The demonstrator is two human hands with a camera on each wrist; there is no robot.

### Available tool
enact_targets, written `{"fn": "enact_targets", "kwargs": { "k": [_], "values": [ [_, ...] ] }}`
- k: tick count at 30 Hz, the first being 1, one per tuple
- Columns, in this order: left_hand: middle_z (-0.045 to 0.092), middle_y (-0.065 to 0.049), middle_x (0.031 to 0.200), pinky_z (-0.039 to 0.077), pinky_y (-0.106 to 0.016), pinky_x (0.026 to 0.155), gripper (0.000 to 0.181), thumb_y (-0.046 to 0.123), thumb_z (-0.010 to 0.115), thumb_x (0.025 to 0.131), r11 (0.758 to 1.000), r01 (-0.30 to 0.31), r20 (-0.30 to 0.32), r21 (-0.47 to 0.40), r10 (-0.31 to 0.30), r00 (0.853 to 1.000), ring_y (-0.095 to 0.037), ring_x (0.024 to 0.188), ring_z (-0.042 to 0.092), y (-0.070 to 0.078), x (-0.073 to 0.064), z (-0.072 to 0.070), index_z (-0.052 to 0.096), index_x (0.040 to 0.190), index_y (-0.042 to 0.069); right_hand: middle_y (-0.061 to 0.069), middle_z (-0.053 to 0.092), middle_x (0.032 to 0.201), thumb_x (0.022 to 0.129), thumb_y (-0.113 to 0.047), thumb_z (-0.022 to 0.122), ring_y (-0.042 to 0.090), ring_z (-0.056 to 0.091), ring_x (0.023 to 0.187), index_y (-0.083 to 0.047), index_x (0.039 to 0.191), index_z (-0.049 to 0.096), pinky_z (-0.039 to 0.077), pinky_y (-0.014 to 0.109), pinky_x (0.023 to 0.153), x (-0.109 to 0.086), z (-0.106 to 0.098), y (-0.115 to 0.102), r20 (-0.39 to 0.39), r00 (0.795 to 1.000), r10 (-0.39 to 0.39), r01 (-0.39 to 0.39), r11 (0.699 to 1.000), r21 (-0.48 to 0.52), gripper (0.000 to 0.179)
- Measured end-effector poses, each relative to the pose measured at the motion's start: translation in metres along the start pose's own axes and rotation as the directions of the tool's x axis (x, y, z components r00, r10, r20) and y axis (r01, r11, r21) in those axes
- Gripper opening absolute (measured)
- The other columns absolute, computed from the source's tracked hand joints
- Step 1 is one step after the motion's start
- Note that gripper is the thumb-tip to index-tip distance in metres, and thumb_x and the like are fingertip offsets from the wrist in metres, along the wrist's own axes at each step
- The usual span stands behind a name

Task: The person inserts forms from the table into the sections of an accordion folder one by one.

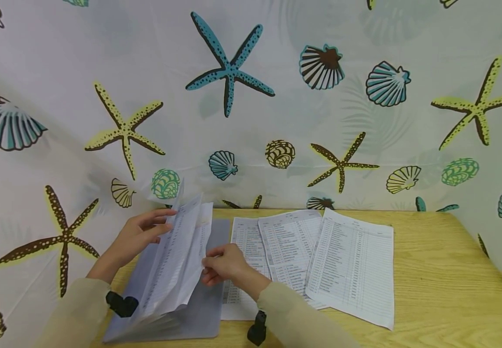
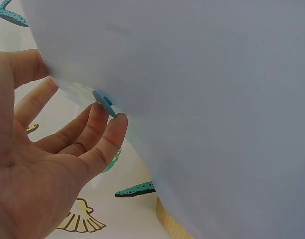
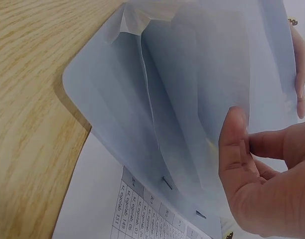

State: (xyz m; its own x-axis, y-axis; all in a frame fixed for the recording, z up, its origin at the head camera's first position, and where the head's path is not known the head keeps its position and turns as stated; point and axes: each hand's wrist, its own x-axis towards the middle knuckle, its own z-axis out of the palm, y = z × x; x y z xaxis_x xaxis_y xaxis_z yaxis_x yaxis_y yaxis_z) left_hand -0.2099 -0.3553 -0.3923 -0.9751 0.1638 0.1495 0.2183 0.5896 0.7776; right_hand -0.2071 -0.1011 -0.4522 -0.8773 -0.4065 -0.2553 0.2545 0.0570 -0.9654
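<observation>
A translucent grey-blue plastic folder (image 1: 200, 324) lies opened on the table, its front flap (image 2: 202, 99) lifted. My left hand (image 1: 142, 232) holds the edge of that raised flap; in the left wrist view, fingertips touch its blue snap button (image 2: 103, 103). Inside the folder stand several printed sheets (image 1: 174, 256), tilted and fanned. Between thumb and fingers, my right hand (image 1: 227, 266) pinches the right edge of these sheets. The right wrist view shows that pinch at a thin sheet (image 3: 222, 74), with the folder's back panel (image 3: 100, 99) below.
Three printed lists overlap to the right of the folder: a left sheet (image 1: 246, 309), a middle sheet (image 1: 286, 241) and a right sheet (image 1: 355, 266). The folder partly covers the left one. Wooden tabletop (image 1: 442, 275) extends to the right. A patterned curtain (image 1: 268, 121) hangs behind.
</observation>
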Motion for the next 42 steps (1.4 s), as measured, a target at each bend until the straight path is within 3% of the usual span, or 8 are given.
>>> {"fn": "enact_targets", "kwargs": {
  "k": [4, 10, 14, 29, 42],
  "values": [
    [0.059, -0.025, 0.148, 0.059, -0.028, 0.081, 0.045, 0.024, 0.062, 0.107, 1.000, 0.004, -0.001, 0.002, -0.004, 1.000, -0.032, 0.123, 0.062, 0.000, 0.000, 0.000, 0.057, 0.150, 0.010, 0.015, 0.073, 0.076, 0.097, -0.003, 0.070, 0.014, 0.065, 0.053, 0.005, 0.109, 0.071, 0.063, 0.037, 0.056, -0.001, 0.002, -0.001, -0.016, 1.000, 0.004, -0.004, 1.000, -0.003, 0.015],
    [0.059, -0.025, 0.147, 0.059, -0.028, 0.081, 0.045, 0.024, 0.062, 0.107, 1.000, 0.007, 0.003, -0.005, -0.007, 1.000, -0.006, 0.111, 0.062, 0.000, 0.001, 0.000, 0.058, 0.150, 0.010, 0.005, 0.066, 0.067, 0.097, -0.004, 0.070, 0.012, 0.063, 0.050, 0.002, 0.105, 0.073, 0.061, 0.035, 0.054, -0.001, 0.004, -0.002, -0.031, 0.999, 0.020, -0.021, 0.999, -0.032, 0.010],
    [0.059, -0.025, 0.147, 0.059, -0.028, 0.082, 0.045, 0.024, 0.062, 0.107, 1.000, 0.004, 0.006, -0.008, -0.004, 1.000, 0.002, 0.108, 0.060, 0.002, 0.001, 0.000, 0.058, 0.149, 0.010, 0.002, 0.064, 0.065, 0.098, -0.006, 0.069, 0.011, 0.062, 0.049, 0.000, 0.106, 0.075, 0.061, 0.033, 0.054, 0.001, 0.004, -0.001, -0.023, 1.000, 0.016, -0.017, 0.998, -0.057, 0.011],
    [0.060, -0.024, 0.147, 0.058, -0.028, 0.081, 0.046, 0.025, 0.063, 0.107, 1.000, 0.004, 0.000, -0.014, -0.004, 1.000, 0.003, 0.107, 0.060, 0.002, 0.000, 0.000, 0.058, 0.149, 0.010, 0.002, 0.064, 0.065, 0.098, -0.009, 0.071, 0.011, 0.061, 0.052, -0.001, 0.104, 0.077, 0.059, 0.031, 0.053, 0.002, 0.006, 0.000, -0.033, 0.999, -0.008, 0.004, 0.993, -0.116, 0.012],
    [0.060, -0.024, 0.147, 0.058, -0.027, 0.080, 0.045, 0.023, 0.062, 0.107, 1.000, 0.001, 0.001, -0.029, -0.001, 1.000, 0.005, 0.107, 0.059, -0.002, 0.000, -0.001, 0.058, 0.149, 0.008, 0.003, 0.066, 0.068, 0.098, -0.013, 0.071, 0.011, 0.064, 0.054, -0.001, 0.110, 0.079, 0.060, 0.031, 0.055, -0.009, -0.016, -0.006, -0.045, 0.998, -0.047, 0.041, 0.990, -0.135, 0.018]
  ]
}}
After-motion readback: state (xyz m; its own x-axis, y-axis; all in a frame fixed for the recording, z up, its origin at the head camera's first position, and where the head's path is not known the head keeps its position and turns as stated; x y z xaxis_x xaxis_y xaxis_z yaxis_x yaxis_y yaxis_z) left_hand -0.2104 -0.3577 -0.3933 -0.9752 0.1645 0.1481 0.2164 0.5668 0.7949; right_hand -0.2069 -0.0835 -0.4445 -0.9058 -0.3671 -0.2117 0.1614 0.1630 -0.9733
